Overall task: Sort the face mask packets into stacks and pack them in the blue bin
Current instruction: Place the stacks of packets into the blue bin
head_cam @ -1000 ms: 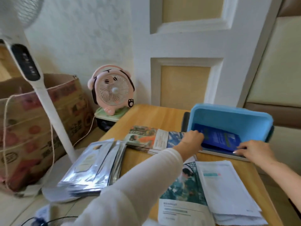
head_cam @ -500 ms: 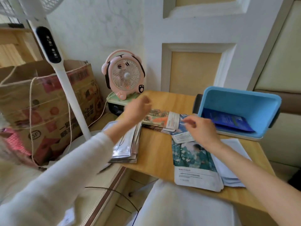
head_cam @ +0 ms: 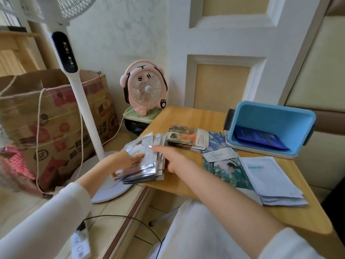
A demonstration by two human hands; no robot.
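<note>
Since the silver packets [head_cam: 144,161] at the table's nine o'clock edge are thin and slippery, your left hand [head_cam: 128,159] pinches them; your right hand [head_cam: 173,159], fingers extended, steadies the stack's side.

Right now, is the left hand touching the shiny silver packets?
Touching. The head view shows the left hand with its fingers lying on top of the silver packets, gripping the stack at the table's left edge, no gap between them.

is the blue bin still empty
No, the blue bin, tipped on its side on the table, already holds dark blue packets lying on its lower wall.
</note>
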